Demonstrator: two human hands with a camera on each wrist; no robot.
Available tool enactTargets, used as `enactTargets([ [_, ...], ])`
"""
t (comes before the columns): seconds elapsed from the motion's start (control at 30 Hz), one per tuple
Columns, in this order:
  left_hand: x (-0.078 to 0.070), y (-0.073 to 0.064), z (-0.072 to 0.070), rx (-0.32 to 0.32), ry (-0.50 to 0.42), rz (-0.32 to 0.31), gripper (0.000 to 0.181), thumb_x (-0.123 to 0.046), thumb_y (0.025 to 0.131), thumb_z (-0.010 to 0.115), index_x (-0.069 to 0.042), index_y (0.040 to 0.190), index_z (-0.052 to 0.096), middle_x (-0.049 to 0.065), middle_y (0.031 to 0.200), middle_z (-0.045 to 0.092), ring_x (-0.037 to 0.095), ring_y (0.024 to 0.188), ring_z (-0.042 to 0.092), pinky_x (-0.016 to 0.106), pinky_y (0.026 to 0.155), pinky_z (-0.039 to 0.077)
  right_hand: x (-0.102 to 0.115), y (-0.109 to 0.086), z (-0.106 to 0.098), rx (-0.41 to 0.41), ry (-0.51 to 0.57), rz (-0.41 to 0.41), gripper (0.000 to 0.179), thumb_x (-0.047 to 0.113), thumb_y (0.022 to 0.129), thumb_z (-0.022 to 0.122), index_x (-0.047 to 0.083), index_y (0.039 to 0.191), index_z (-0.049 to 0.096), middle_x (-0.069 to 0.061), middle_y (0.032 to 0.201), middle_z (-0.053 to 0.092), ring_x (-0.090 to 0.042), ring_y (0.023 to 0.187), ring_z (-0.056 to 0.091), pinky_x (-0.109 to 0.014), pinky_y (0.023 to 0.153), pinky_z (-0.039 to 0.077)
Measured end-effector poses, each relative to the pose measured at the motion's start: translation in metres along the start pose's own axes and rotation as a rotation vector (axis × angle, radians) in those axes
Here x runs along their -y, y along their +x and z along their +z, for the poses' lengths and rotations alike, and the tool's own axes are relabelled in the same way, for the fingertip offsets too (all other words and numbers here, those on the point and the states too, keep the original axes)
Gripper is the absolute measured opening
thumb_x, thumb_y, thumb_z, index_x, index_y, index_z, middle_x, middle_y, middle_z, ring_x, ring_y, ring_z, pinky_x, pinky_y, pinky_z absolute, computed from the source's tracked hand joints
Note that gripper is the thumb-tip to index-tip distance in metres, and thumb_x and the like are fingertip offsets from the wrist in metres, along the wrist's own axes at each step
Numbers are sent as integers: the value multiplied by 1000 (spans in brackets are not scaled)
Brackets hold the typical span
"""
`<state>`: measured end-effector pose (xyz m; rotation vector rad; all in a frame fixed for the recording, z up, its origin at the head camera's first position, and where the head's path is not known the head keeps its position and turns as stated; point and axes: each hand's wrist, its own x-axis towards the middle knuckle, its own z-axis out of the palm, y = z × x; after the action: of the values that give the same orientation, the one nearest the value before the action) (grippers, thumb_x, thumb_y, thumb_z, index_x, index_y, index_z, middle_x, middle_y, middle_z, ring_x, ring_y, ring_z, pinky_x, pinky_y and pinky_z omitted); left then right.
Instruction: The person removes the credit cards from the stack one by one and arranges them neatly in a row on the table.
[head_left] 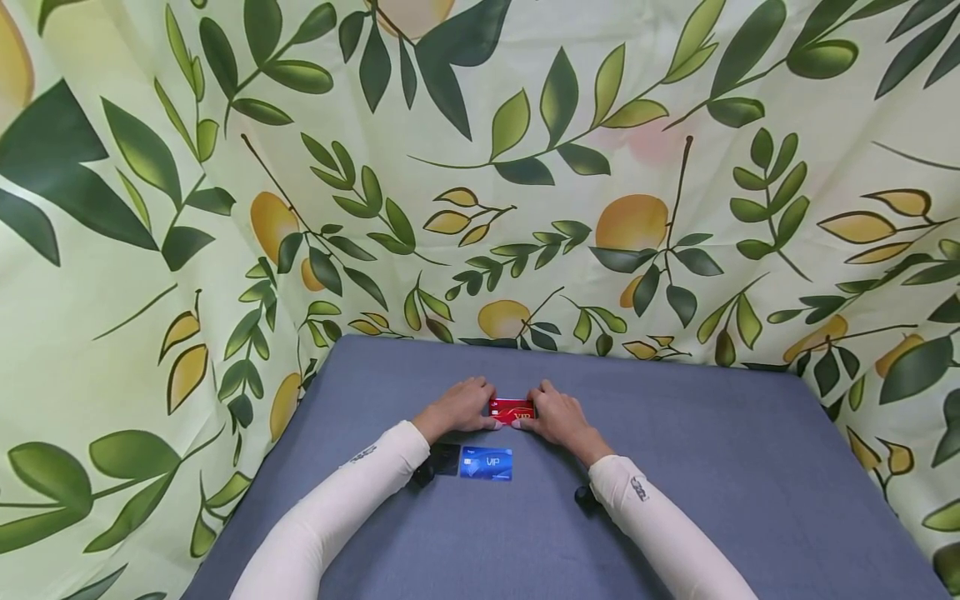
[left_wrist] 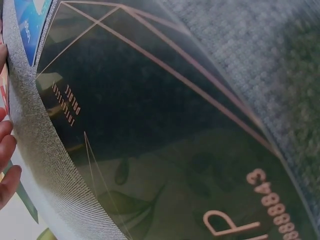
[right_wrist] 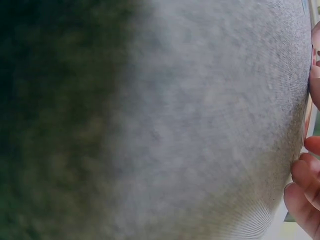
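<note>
A red card (head_left: 512, 411) marked VIP lies between both hands near the far part of the table. My left hand (head_left: 461, 407) holds its left end, thumb along the near edge. At the opposite end my right hand (head_left: 561, 415) grips it the same way. Closer to me, a blue VIP card (head_left: 486, 463) lies flat, with a black card (head_left: 446, 460) beside it, partly covered by the left forearm. The left wrist view shows that black card large, with copper lines and digits. Fingers (right_wrist: 305, 185) show at the right wrist view's edge.
The table (head_left: 712, 467) has a grey-blue cloth. A leaf-and-fruit patterned curtain (head_left: 450, 125) stands behind it and at both sides. Small black wrist devices (head_left: 587, 500) sit under the white sleeves (head_left: 667, 525).
</note>
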<state>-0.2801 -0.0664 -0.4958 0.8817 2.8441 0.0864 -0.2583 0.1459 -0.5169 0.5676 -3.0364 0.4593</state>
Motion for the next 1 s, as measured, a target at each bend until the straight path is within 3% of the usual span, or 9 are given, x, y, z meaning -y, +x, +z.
enactTargets([
  [0.47, 1, 3, 1, 11, -23, -3, 53, -53, 88, 73, -10, 118, 64, 3, 103, 59, 15, 92, 53, 34, 87, 50, 0, 0, 0, -15, 0, -13, 54, 50, 79, 81, 6, 108, 68, -5, 90, 54, -18, 69, 52, -38, 64, 51],
  [1.0, 0, 3, 0, 10, -40, -11, 52, -51, 87, 74, -9, 116, 62, 3, 103, 59, 14, 91, 54, 33, 88, 51, 0, 0, 2, 0, -26, -15, 57, 50, 82, 80, 4, 115, 69, -5, 91, 53, -18, 72, 53, -40, 68, 53],
])
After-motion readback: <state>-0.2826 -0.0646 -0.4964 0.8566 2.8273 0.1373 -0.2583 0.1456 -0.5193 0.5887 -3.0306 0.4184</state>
